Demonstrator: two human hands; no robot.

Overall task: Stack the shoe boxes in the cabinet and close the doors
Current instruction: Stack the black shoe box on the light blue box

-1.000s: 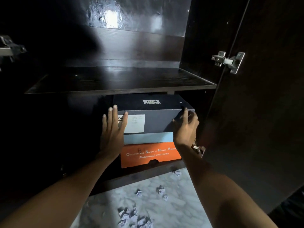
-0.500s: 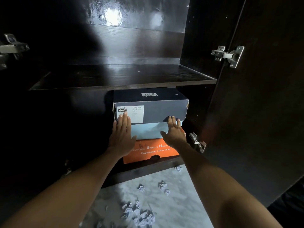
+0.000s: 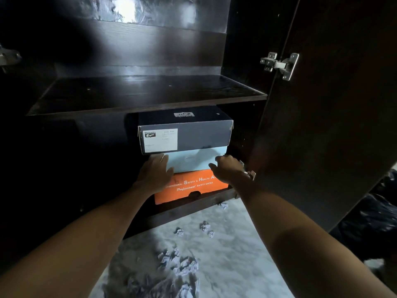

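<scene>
Cabinet (image 3: 150, 95): three stacked shoe boxes (image 3: 193, 138)

A pale marbled floor (image 3: 232, 250) is seen well below the fingers, strewn with crumpled paper scraps (image 3: 178, 265). A bright glare (image 3: 131, 6) is reflected on glossy dark paneling (image 3: 150, 46) far above them. Black bags (image 3: 378, 224) are piled to their right.

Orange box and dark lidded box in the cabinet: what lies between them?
In the head view, a light blue box lies between the orange box and the dark lidded box.
</scene>
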